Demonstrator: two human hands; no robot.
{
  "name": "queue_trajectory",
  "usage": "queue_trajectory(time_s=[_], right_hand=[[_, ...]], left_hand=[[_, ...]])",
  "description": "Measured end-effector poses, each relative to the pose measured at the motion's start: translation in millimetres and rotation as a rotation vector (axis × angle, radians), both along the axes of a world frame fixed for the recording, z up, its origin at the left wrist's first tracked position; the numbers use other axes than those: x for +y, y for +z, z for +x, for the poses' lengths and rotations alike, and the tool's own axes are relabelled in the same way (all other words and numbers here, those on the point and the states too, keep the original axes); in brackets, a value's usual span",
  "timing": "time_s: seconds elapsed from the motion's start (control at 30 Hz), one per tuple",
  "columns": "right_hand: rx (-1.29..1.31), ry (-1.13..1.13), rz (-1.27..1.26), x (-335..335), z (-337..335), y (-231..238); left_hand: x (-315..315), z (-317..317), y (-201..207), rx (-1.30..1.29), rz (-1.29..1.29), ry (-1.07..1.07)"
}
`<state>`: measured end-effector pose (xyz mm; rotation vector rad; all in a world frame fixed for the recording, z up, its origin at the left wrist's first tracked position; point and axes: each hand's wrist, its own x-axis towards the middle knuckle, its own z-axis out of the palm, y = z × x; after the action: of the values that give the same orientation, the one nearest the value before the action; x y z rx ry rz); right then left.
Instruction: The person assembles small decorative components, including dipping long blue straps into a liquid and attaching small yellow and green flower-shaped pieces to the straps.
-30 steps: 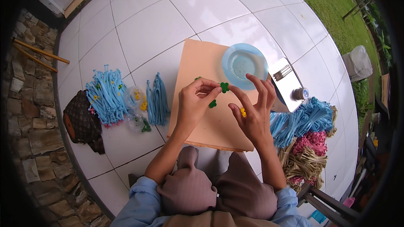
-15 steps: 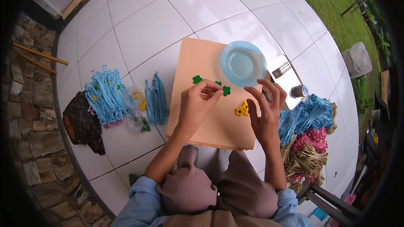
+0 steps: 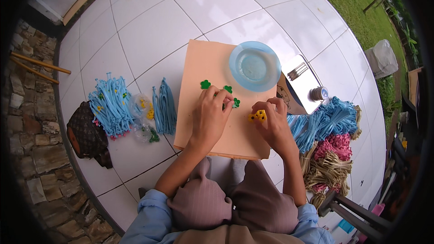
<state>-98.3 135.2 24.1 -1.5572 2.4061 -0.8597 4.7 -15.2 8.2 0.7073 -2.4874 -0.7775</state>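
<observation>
Green flower piece (image 3: pixel 237 103) and left hand (image 3: pixel 209 116) met near the middle of the peach-coloured surface (image 3: pixel 203 61); thumb and forefinger appeared to pinch one edge, with petals showing past their tips. A light edge hold like that seemed the right way to manage something so small and flat, since it left the shape visible for turning. Just beyond, toward twelve o'clock, lay a second green piece (image 3: pixel 228 89), with a third green piece (image 3: pixel 205 84) between ten and eleven; low knuckles over these could easily have nudged them, so a slightly raised wrist would have served better.

Toward four o'clock, right hand (image 3: pixel 275 127) curved over a small cluster of yellow flower pieces (image 3: pixel 261 114) with dark centres. Its fingers were bent, thumb and forefinger apart around the cluster; whether they gripped one could not be told. Coming straight down on a single piece, without sweeping sideways, would probably have kept the others together.

Farther out, at one o'clock, sat a blue bowl (image 3: pixel 234 66), near enough that a forward reach called for care. Past it, between two and three, a shiny tray (image 3: pixel 312 106) carried a spool (image 3: pixel 319 93). At nine o'clock, off the surface, were blue straps (image 3: pixel 165 110), then a clear plastic bag (image 3: pixel 143 108) of yellow and green pieces, on the tiled floor (image 3: pixel 149 31).
</observation>
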Motion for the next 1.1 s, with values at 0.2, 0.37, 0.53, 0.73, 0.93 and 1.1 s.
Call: queue_trajectory(time_s=[0.2, 0.37, 0.53, 0.73, 0.93, 1.1], right_hand=[[-0.357, -0.073, -0.082, 1, 0, 2], [-0.469, -0.071, -0.137, 0, -3, 0], [-0.505, -0.093, -0.196, -4, -1, -1], [-0.412, -0.044, -0.282, -11, 9, -2], [-0.248, 0.044, -0.3, -22, -2, 5], [0.275, -0.09, -0.018, -41, -31, -8]], left_hand=[[2, 2, 16, 0.05, 0.448, -0.121], [4, 2, 13, -0.002, 0.703, -0.247], [3, 4, 15, -0.046, 0.662, -0.276], [-3, 5, 16, 0.008, 0.926, -0.17], [-12, 6, 9, 0.217, 0.912, -0.118], [-19, 6, 14, 0.259, 0.942, -0.011]])
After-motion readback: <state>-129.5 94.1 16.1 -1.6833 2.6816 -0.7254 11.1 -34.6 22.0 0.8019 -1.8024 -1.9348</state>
